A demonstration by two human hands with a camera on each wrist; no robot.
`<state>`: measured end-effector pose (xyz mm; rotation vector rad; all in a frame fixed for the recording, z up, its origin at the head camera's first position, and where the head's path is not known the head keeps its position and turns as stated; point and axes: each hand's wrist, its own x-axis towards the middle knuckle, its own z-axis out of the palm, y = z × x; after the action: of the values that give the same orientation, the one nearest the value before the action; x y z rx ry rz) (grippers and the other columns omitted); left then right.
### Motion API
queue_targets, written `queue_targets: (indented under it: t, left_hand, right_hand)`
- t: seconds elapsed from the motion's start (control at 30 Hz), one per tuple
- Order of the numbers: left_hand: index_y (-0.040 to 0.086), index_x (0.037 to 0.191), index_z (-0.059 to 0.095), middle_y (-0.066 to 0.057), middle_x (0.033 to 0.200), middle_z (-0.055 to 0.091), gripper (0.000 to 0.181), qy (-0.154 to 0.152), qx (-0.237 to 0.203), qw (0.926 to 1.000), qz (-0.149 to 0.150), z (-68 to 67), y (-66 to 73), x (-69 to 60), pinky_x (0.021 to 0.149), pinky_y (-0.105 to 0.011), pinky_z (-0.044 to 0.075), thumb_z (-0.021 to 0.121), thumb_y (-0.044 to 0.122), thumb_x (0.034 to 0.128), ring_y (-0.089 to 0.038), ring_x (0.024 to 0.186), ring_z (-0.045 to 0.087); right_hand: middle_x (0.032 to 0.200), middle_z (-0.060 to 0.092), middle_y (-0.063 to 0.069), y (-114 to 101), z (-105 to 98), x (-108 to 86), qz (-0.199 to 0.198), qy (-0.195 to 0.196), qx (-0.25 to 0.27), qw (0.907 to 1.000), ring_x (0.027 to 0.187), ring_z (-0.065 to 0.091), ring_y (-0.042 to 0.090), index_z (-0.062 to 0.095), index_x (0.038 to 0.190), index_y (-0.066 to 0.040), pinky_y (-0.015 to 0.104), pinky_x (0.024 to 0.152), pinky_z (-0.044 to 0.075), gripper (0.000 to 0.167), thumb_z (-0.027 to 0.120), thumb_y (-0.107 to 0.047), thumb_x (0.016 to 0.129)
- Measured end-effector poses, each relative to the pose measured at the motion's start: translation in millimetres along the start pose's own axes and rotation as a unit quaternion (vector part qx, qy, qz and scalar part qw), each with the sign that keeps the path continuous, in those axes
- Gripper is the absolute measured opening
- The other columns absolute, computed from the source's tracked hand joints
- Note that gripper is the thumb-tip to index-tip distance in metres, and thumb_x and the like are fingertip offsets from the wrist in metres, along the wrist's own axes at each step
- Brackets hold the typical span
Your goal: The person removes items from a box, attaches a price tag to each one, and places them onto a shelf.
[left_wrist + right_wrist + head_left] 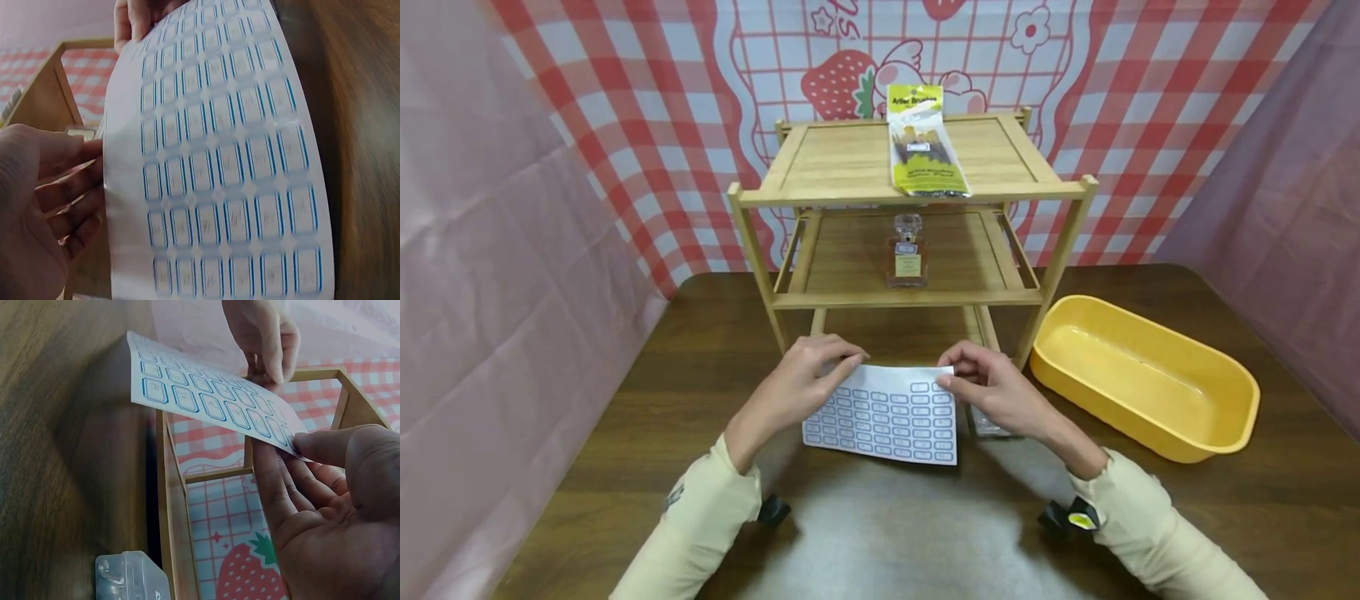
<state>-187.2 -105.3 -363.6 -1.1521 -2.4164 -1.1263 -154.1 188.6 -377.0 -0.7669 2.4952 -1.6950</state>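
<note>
Both hands hold up a white sticker sheet printed with rows of blue-framed labels, tilted above the table in front of a wooden shelf. The left hand grips its upper left edge; in the left wrist view that hand has its fingers behind the sheet's margin. At the upper right corner, the right hand pinches the sheet between thumb and fingers, plain in the right wrist view, where the thumb lies on the printed face. In the top row, labels show only near the right end.
A three-tier wooden shelf stands behind the hands. It bears a packet of artist brushes on top and a perfume bottle in the middle. A clear plastic box is near the right hand. At right sits a yellow basin.
</note>
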Motion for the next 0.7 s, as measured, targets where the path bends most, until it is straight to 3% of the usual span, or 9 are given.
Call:
queue_targets:
  t: [0.3,0.5,0.7]
  left_hand:
    - [0.003,0.106,0.077,-0.005,0.100,0.074,0.014,-0.034,-0.005,0.9994,0.001,18.9,17.5,17.8,0.085,-0.038,0.051,0.068,0.013,0.1014,-0.018,0.092,0.064]
    - [0.003,0.103,0.076,-0.004,0.097,0.074,0.012,-0.038,-0.029,0.9988,0.012,30.2,26.0,26.5,0.081,-0.036,0.050,0.067,0.011,0.1012,-0.016,0.088,0.063]
    - [0.004,0.100,0.076,-0.003,0.096,0.074,0.012,-0.031,-0.027,0.9991,0.012,35.9,30.0,29.0,0.085,-0.040,0.050,0.066,0.012,0.1018,-0.017,0.088,0.063]
  right_hand:
    - [0.095,0.072,0.014,-0.9,4.5,1.8,-0.017,0.012,0.022,0.9995,0.081,0.068,0.016,0.061,0.107,0.007,0.032,0.070,0.058,0.007,0.062,0.005,0.100]
    - [0.097,0.072,0.020,-2.6,9.9,2.6,-0.040,0.020,0.049,0.9978,0.084,0.069,0.015,0.059,0.108,0.010,0.031,0.072,0.059,0.008,0.059,0.009,0.100]
    - [0.099,0.070,0.021,-6.5,14.4,1.7,-0.053,0.039,0.053,0.9964,0.085,0.069,0.017,0.058,0.109,0.010,0.030,0.072,0.059,0.010,0.060,0.009,0.099]
